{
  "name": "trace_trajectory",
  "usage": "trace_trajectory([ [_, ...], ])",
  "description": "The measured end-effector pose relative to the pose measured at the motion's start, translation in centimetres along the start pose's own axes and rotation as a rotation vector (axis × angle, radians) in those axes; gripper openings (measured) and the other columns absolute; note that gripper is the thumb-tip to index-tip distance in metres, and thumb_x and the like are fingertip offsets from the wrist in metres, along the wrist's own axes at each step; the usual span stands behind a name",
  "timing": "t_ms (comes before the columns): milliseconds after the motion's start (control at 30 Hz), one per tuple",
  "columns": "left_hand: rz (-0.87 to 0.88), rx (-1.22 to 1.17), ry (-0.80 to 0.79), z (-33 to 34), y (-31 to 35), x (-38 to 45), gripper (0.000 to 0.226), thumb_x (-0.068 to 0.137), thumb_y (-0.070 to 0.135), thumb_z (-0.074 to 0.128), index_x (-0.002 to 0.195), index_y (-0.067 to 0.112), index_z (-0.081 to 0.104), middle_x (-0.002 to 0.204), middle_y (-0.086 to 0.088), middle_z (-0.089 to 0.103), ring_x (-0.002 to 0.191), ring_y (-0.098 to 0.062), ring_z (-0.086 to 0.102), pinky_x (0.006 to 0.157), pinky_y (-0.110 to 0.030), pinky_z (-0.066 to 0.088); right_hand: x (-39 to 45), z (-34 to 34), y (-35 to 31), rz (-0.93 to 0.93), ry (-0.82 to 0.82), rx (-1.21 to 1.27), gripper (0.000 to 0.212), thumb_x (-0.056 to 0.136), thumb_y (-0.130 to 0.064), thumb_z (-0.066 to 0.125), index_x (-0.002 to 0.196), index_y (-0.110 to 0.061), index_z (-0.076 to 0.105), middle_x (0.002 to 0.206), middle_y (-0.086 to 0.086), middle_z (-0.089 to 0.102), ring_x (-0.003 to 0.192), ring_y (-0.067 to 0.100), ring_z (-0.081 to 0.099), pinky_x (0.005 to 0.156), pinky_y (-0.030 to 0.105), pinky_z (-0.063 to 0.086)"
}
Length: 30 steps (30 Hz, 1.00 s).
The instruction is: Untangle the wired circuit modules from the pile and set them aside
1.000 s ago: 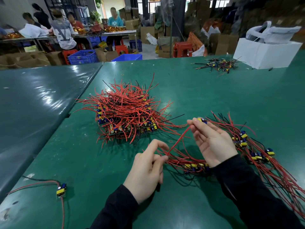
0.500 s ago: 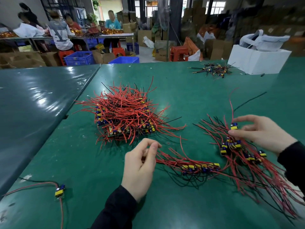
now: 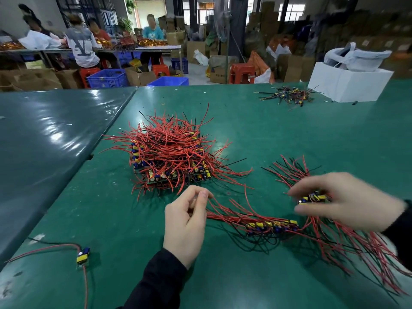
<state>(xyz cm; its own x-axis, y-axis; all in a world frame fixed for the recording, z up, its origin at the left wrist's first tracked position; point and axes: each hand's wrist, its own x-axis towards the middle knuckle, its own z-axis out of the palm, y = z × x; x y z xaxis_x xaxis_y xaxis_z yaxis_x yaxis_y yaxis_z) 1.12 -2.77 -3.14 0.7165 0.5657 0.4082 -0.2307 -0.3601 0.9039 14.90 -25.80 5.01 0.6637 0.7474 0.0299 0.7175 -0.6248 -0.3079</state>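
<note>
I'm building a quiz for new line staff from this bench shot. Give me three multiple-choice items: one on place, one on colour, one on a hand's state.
1. Where does the white foam box stand?
A. far right of the green table
B. near left corner
C. on the floor

2. What colour are most wires in the big tangled pile?
A. blue
B. red
C. white

3. What is the right hand doing?
A. resting flat
B. pointing
C. holding a circuit module

Answers: 1 A, it sits at the far right edge. 2 B, red dominates, with few black. 3 C, fingers curl round the module.
</note>
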Motion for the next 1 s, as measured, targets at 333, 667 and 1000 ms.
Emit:
trace_trajectory([
  [333,-0.005,0.066,0.119,-0.6,-0.3,0.6,0.020,0.089,0.027,0.054,0.072,0.019,0.061,0.052,0.005,0.047,0.049,-0.025,0.040,0.047,-0.034,0.032,2.7,6.5,-2.6,-0.141,-0.184,-0.319,0.037,0.081,-0.054,0.057,0.107,-0.027,0.056,0.096,-0.009,0.049,0.099,0.017,0.053,0.084,0.029,0.038],
  [667,-0.097,-0.094,0.031,-0.5,0.2,0.7,0.014,0.091,0.006,0.056,0.088,0.015,0.066,0.085,0.000,0.072,0.077,-0.009,0.063,0.067,-0.020,0.047,4.3,6.2,-3.4,-0.213,0.173,0.047,0.034,0.069,-0.020,0.071,0.100,-0.023,0.056,0.092,-0.012,0.067,0.085,0.015,0.062,0.079,0.032,0.046],
  [1000,-0.045,-0.342,0.231,-2.7,0.7,1.7,0.035,0.073,0.014,0.043,0.039,0.010,0.050,0.031,-0.005,0.037,0.029,-0.024,0.038,0.037,-0.018,0.024,5.2,6.6,-2.1,-0.149,0.191,0.774,0.037,0.059,0.006,0.076,0.084,-0.017,0.061,0.083,-0.001,0.070,0.076,0.009,0.063,0.076,0.024,0.049],
])
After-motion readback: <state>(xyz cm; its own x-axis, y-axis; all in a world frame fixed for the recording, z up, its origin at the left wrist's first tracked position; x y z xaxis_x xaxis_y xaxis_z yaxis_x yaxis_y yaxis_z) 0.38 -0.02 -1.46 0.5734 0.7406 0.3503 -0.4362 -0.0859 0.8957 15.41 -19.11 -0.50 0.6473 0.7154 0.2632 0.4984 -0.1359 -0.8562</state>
